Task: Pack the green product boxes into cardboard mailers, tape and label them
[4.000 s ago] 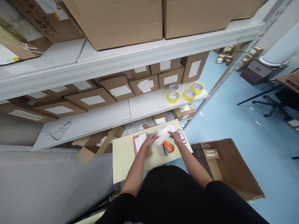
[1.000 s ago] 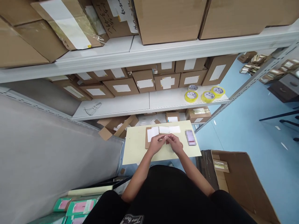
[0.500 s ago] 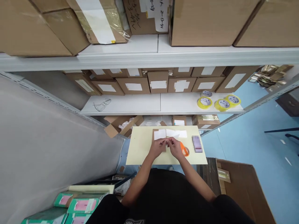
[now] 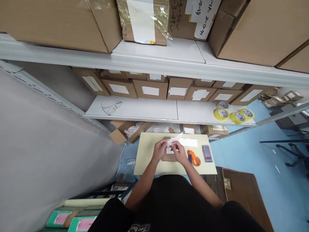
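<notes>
A small cardboard box [image 4: 169, 157] lies flat on the pale yellow board. Just above it, a white paper label [image 4: 176, 138] slants up and to the right. My left hand [image 4: 160, 149] pinches the label's left edge. On the other side, my right hand [image 4: 179, 152] has its fingertips closed at the label's lower edge. More white paper [image 4: 191, 142] lies flat behind my right hand. An orange tape dispenser [image 4: 194, 158] rests to the right of that hand. Fine detail between the fingertips is too small to make out.
The pale yellow board [image 4: 147, 161] carries a pixelated purple object [image 4: 207, 153] at its right. Behind stands a shelf with glasses [image 4: 112, 108], yellow tape rolls [image 4: 221, 113] and labelled boxes [image 4: 151, 89]. An open carton [image 4: 131, 130] sits lower left; a large cardboard box [image 4: 245, 193] stands right.
The white label now rises between my hands, and my fingertips have moved slightly apart. The tape dispenser shows more fully. The whole view has shifted and tilted a little.
</notes>
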The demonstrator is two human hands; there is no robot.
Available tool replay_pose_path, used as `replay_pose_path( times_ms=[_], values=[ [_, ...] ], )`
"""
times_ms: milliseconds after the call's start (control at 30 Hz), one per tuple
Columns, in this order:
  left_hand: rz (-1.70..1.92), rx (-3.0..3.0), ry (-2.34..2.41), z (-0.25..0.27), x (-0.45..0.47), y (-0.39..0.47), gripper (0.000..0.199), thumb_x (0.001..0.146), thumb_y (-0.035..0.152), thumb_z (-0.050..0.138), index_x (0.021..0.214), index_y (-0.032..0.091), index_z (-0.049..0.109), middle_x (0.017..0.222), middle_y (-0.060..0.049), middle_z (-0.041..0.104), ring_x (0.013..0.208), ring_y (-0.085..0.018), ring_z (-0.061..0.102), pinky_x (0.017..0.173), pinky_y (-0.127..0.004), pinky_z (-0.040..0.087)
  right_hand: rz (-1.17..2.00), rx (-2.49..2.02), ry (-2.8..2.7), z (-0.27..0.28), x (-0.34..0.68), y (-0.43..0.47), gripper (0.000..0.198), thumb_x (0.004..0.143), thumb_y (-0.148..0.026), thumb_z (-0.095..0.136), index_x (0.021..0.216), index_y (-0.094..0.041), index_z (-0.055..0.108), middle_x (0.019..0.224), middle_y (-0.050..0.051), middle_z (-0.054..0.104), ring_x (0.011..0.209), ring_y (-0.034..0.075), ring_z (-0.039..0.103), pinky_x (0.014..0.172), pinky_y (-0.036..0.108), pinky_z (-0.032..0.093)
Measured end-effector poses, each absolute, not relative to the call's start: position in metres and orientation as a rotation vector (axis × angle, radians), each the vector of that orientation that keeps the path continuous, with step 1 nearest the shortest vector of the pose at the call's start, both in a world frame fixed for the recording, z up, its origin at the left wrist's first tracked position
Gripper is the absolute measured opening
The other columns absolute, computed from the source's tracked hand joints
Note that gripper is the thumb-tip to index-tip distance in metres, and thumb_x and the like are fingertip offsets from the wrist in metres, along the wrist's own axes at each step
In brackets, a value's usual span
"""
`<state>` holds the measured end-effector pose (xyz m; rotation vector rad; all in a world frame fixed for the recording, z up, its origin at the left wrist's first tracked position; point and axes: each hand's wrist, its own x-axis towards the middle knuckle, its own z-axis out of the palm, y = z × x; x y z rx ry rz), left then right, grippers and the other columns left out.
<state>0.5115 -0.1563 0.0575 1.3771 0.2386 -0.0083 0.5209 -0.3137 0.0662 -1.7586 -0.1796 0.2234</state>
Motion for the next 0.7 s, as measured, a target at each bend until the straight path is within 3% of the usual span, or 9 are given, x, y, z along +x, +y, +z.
replay_pose_path(
  times_ms=[167, 400, 567, 700],
  values=[
    [-0.125, 1.301, 0.071, 0.060, 0.522, -0.142, 0.043, 0.082, 0.050, 0.077, 0.111, 0.018, 0.080, 0.107, -0.010, 0.077, 0.098, -0.027, 0.070, 0.088, -0.035, 0.055, 0.222, -1.691, -0.091, 0.072, 0.523, -0.303, 0.029, 0.094, -0.055, 0.057, 0.090, -0.026, 0.057, 0.081, 0.002, 0.065, 0.078, 0.021, 0.063, 0.072, 0.033, 0.049],
    [-0.098, 1.419, -0.071, 0.066, 0.529, -0.136, 0.034, 0.085, 0.053, 0.075, 0.079, 0.020, 0.082, 0.098, -0.010, 0.076, 0.094, -0.025, 0.069, 0.085, -0.034, 0.053, 0.146, -1.619, 0.025, 0.074, 0.516, -0.292, 0.027, 0.094, -0.049, 0.056, 0.081, -0.026, 0.049, 0.076, -0.002, 0.061, 0.072, 0.019, 0.063, 0.070, 0.032, 0.049],
    [-0.140, 1.409, -0.067, 0.049, 0.526, -0.128, 0.035, 0.083, 0.053, 0.076, 0.076, 0.019, 0.081, 0.090, -0.008, 0.075, 0.090, -0.024, 0.068, 0.082, -0.033, 0.052, 0.185, -1.636, 0.017, 0.075, 0.512, -0.281, 0.035, 0.090, -0.056, 0.065, 0.079, -0.026, 0.050, 0.074, -0.003, 0.056, 0.071, 0.019, 0.060, 0.067, 0.032, 0.048],
    [-0.106, 1.199, 0.280, 0.016, 0.527, -0.092, 0.045, 0.073, 0.057, 0.083, 0.086, 0.015, 0.079, 0.082, -0.005, 0.075, 0.076, -0.020, 0.066, 0.071, -0.030, 0.050, 0.215, -1.651, -0.017, 0.073, 0.518, -0.283, 0.036, 0.083, -0.049, 0.072, 0.071, -0.025, 0.048, 0.069, -0.004, 0.051, 0.065, 0.017, 0.051, 0.064, 0.030, 0.044]
  ],
)
